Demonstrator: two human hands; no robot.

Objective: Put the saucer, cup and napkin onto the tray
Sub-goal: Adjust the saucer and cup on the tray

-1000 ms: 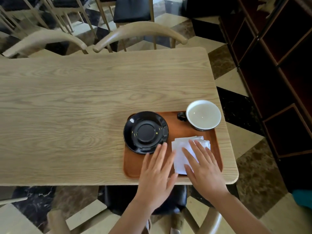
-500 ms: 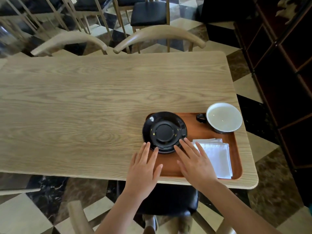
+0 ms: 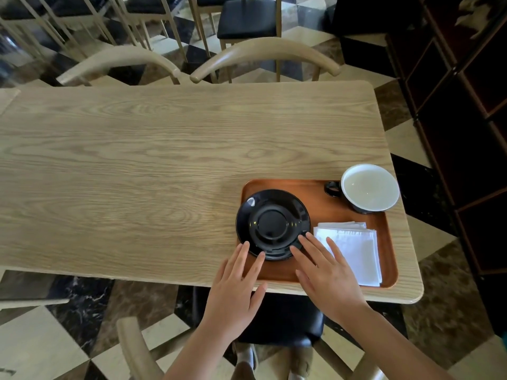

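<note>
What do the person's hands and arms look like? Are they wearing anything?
Both arms are bare up to the picture's edge: no sleeves show. The left hand and right hand wear no gloves, rings, watch or bracelets. The nails look short and plain.

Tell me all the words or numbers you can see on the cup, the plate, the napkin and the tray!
None can be read.
The saucer, cup and tray are plain.
The napkin has a faint raised band near its top edge; no letters show in it.
</note>
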